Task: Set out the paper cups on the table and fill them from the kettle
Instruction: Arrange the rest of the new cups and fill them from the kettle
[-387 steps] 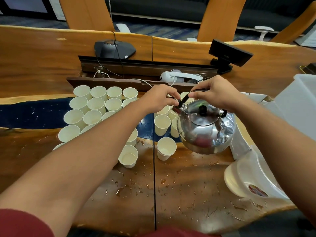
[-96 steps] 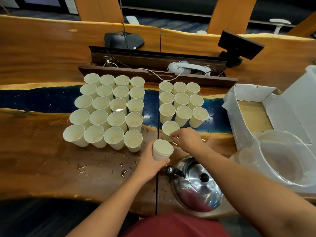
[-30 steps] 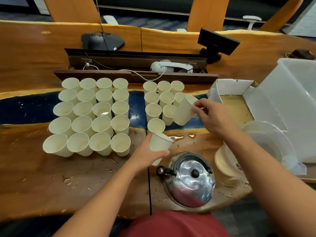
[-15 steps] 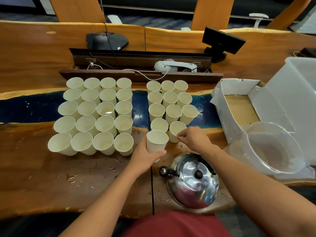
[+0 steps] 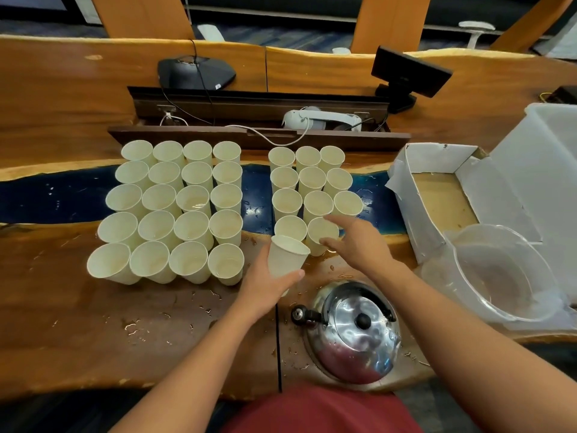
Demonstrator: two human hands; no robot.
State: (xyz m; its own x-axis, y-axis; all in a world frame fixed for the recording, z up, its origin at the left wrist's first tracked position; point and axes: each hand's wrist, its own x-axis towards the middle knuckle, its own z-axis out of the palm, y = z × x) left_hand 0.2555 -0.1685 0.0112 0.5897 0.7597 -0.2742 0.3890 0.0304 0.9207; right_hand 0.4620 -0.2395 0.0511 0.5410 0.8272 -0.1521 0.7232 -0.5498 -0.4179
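Note:
Several white paper cups stand upright on the wooden table (image 5: 62,307) in two blocks: a large left block (image 5: 175,210) and a smaller right block (image 5: 309,185). My left hand (image 5: 265,285) grips a white paper cup (image 5: 285,256), tilted slightly and lifted just in front of the right block. My right hand (image 5: 356,242) hovers with relaxed fingers beside the nearest cup of the right block (image 5: 318,232), holding nothing. The shiny steel kettle (image 5: 352,332) with a black knob stands at the table's near edge, spout pointing left.
A clear plastic bowl (image 5: 499,273) and a white cardboard box (image 5: 437,182) lie at the right, with a translucent bin (image 5: 543,151) behind. A cable trough with a white device (image 5: 321,120) runs behind the cups. Water drops speckle the wood.
My right hand has let go of the cup it set down in the right block and opened. My left hand has tilted its cup slightly toward the right.

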